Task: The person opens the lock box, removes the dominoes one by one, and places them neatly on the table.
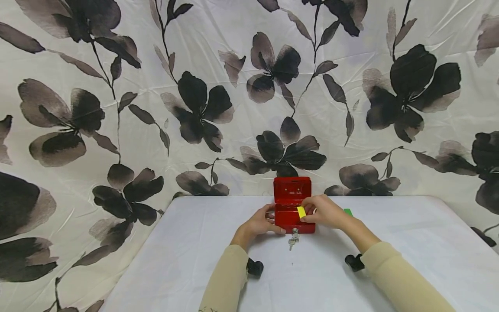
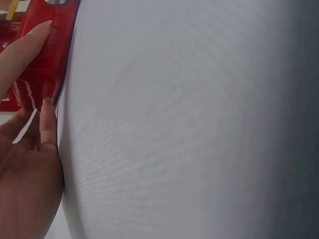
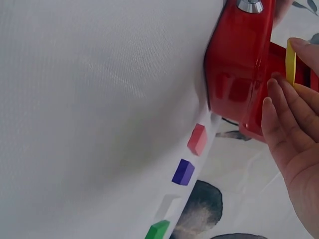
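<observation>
A red cash box (image 1: 294, 228) stands on the table with its lid (image 1: 292, 190) raised. Keys (image 1: 291, 243) hang from the lock at its front. My left hand (image 1: 259, 222) grips the box's left side, the thumb on the front and the fingers along the side wall, as the left wrist view shows. Over the open box, my right hand (image 1: 325, 211) pinches a flat yellow block (image 1: 301, 212) between thumb and fingers. In the right wrist view the yellow block (image 3: 290, 61) is seen edge-on, apart from the box floor.
Right of the box, near the table's back edge, lie a pink block (image 3: 197, 140), a purple block (image 3: 183, 173), a white block (image 3: 167, 206) and a green block (image 3: 158, 230). A flowered cloth (image 1: 210, 39) hangs behind the white table (image 1: 175, 260).
</observation>
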Tool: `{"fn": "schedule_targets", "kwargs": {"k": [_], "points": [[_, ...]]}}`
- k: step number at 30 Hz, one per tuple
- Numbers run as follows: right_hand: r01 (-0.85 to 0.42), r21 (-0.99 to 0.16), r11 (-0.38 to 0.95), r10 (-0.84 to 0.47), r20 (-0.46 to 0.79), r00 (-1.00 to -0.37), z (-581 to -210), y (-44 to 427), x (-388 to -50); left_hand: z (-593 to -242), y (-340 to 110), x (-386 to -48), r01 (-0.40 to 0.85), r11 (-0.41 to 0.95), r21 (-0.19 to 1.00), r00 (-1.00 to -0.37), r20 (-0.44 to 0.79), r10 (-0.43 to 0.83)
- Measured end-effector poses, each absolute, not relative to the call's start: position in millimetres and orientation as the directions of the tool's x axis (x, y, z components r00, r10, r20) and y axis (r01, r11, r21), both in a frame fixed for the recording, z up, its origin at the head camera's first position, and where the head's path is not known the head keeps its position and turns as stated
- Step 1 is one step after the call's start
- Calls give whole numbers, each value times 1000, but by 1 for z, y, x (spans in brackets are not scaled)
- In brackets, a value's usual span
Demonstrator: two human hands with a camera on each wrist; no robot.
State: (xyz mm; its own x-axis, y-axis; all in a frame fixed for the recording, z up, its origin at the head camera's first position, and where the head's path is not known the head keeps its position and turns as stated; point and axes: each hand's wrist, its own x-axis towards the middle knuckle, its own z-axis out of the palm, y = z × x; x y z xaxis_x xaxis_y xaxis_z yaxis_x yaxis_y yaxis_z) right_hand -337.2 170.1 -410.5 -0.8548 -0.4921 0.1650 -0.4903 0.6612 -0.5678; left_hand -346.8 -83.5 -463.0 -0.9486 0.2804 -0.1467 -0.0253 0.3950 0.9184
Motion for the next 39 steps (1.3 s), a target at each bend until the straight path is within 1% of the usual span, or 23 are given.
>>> {"fn": "schedule_targets", "kwargs": {"k": [6,19,31,39], "points": [[-488,-564,667,-483,171,-858,-407,178,-335,-463,-83,-347,-13,395,919,-948,-137,287],[-531,-519,670,-487,232,-842,-404,202,-330,-461,-84,-345,-11,373,928,-943,-133,304],[-567,-485,666,-491,287,-823,-402,231,-325,-465,-84,-348,-7,384,923,-945,-132,300],[-541,-479,692,-456,291,-841,-405,255,-323,-464,-84,-348,-17,370,929,-944,-138,301]]}}
